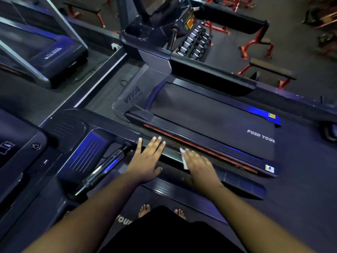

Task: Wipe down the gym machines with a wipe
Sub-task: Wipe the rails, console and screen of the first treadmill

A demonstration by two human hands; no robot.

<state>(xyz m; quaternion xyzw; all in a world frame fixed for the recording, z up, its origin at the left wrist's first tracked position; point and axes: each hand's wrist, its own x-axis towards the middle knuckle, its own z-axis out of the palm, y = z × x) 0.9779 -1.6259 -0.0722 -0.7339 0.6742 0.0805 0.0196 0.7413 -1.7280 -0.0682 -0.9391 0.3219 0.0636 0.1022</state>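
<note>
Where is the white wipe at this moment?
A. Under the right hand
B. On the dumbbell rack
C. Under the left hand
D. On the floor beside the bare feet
A. The white wipe shows from under the flat right hand on the treadmill's handrail; the left hand rests bare.

Both my arms reach forward from the bottom of the frame toward its centre. My left hand (pixel 148 157) lies flat, palm down, fingers (pixel 155 143) straight and spread. My right hand (pixel 199 166), just right of it, is palm down too, blurred, its fingers pressing flat.
</note>
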